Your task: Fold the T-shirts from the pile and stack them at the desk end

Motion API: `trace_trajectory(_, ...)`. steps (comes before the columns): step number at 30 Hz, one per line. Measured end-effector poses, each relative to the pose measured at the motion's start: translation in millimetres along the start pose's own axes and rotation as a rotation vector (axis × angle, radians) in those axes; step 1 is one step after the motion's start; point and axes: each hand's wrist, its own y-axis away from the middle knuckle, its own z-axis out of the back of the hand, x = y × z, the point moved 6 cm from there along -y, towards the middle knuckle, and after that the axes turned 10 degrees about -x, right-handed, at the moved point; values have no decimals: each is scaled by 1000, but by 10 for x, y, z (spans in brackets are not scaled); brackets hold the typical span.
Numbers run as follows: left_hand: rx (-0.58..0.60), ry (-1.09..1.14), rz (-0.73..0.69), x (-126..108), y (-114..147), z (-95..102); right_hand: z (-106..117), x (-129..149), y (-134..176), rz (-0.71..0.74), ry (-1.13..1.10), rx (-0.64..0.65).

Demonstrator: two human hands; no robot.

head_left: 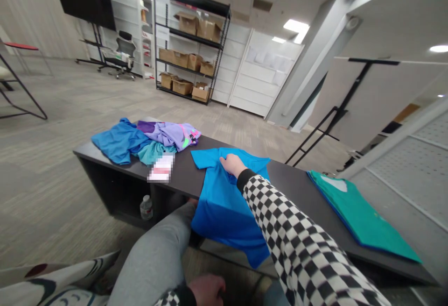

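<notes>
A bright blue T-shirt (pixel 224 203) lies across the dark bench, its lower part hanging over the near edge. My right hand (pixel 233 163), in a black-and-white checked sleeve, is closed on the shirt's cloth near the collar, and the fabric bunches beneath it. Low in the view, close to my legs and apart from the shirt, is my left hand (pixel 209 290). It is blurred and cut off by the frame, so its fingers cannot be made out.
On the dark bench (pixel 185 175), a crumpled blue garment (pixel 119 140), a teal one (pixel 156 153) and a purple one (pixel 171 133) lie left, beside a blurred-out card (pixel 161 167). Folded green cloth (pixel 364 217) lies right. A bottle (pixel 146 208) stands in the bench's compartment.
</notes>
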Motion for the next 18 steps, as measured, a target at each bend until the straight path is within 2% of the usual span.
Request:
trace_trajectory(2, -10, 19, 1, 9, 4, -4, -16, -61, 12, -43, -24, -21)
trace_trajectory(4, -17, 38, 13, 2, 19, 8, 121, -197, -9, -81, -33, -86)
trace_trajectory(7, -16, 42, 28, -20, 48, 33, 522, -532, -28, -89, 8, -235)
trace_trajectory(10, 6, 22, 2, -39, 63, 35, 933, -1005, 52, -100, 87, -355)
trace_trajectory(13, 38, 19, -59, -37, 50, 5, 1156, -1491, 174, -101, 131, -363)
trace_trajectory(18, 10, 44, -82, -45, 22, 30, 1198, -2007, 174, -52, 120, -314)
